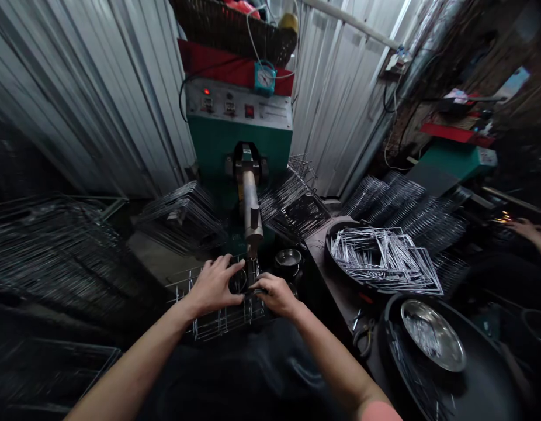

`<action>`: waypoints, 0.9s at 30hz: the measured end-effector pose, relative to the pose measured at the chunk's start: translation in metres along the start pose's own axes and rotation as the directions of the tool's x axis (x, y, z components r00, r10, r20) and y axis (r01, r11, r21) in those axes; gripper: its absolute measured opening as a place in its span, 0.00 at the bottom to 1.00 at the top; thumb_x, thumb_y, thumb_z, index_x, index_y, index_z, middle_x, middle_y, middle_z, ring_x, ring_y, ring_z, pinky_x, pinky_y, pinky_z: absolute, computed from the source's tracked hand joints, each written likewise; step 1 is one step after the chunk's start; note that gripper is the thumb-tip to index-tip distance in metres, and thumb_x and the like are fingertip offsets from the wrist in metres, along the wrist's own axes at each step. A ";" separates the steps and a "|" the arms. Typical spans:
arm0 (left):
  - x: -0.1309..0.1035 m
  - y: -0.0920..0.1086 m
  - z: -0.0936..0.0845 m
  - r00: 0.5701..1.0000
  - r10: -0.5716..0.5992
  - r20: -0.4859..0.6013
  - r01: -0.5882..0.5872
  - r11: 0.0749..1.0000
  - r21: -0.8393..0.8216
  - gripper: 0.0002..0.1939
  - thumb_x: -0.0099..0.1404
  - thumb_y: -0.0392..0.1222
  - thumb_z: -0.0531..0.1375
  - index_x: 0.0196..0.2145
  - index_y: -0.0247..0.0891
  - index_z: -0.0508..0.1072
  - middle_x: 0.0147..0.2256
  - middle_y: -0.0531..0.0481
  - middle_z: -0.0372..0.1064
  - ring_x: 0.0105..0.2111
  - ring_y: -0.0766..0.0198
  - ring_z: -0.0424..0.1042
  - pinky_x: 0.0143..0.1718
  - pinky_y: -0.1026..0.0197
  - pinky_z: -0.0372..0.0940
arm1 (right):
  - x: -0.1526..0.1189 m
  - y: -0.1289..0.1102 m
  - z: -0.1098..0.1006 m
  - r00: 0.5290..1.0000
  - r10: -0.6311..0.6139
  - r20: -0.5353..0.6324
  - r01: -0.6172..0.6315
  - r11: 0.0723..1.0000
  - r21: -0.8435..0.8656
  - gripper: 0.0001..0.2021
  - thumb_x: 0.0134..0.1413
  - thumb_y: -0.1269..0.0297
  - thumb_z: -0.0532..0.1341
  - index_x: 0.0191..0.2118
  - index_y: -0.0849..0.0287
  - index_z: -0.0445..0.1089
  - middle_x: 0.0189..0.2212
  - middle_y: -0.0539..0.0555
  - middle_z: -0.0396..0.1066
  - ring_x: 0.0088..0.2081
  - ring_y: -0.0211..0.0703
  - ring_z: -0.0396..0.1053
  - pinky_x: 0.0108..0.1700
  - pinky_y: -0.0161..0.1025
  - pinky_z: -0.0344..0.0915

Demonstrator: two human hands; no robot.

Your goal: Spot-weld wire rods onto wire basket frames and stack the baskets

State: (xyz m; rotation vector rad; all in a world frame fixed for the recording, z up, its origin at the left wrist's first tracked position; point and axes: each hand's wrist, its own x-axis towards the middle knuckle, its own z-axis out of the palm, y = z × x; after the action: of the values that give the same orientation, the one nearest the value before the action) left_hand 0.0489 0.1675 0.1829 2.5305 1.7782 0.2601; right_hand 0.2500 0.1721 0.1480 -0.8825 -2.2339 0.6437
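Under the metal arm (252, 204) of a green machine (209, 140) lies a wire rack (222, 321). My left hand (218, 283) rests on the rack's upper part, thumb and fingers spread around a dark round part beside the machine's tip. From the right, my right hand (274, 292) has its fingers curled at the rack, pinching something thin and dark that is too small to make out. Both hands are just below the machine's tip, a short gap between them.
Wire frames are stacked at the left (55, 251) and behind the rack. On the right, a black pan (329, 245) holds square wire frames, and a large basin (481, 362) holds a steel bowl (454, 351). Another person's hand (527, 228) is near sparks at far right.
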 end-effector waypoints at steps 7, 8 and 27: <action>-0.001 0.002 -0.001 0.999 0.023 -0.025 -0.024 0.999 -0.026 0.36 0.47 0.51 0.61 0.54 0.42 0.63 0.53 0.38 0.58 0.53 0.47 0.59 0.51 0.46 0.56 | -0.004 0.001 0.003 1.000 0.018 -0.001 -0.018 1.000 -0.020 0.08 0.53 0.71 0.60 0.39 0.56 0.72 0.40 0.53 0.71 0.42 0.38 0.70 0.43 0.33 0.65; 0.000 0.002 -0.001 0.999 0.027 -0.026 -0.028 0.999 -0.026 0.36 0.47 0.51 0.61 0.54 0.42 0.63 0.53 0.38 0.57 0.53 0.47 0.58 0.51 0.46 0.55 | -0.004 0.001 0.003 1.000 0.012 -0.001 -0.012 1.000 -0.029 0.09 0.53 0.72 0.60 0.40 0.56 0.72 0.40 0.53 0.71 0.42 0.38 0.70 0.44 0.33 0.65; 0.033 -0.010 -0.001 0.996 -0.082 0.022 0.084 0.993 -0.082 0.39 0.47 0.53 0.62 0.57 0.43 0.60 0.58 0.37 0.53 0.59 0.46 0.53 0.56 0.45 0.51 | -0.034 0.029 0.014 0.947 0.212 -0.241 -0.180 0.972 0.150 0.15 0.49 0.69 0.62 0.46 0.56 0.70 0.41 0.56 0.72 0.43 0.44 0.70 0.46 0.40 0.66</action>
State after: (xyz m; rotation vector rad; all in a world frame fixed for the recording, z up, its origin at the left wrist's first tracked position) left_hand 0.0507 0.2022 0.1870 2.3887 1.8205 0.2989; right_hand 0.2710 0.1630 0.1071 -1.0685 -1.8703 0.7096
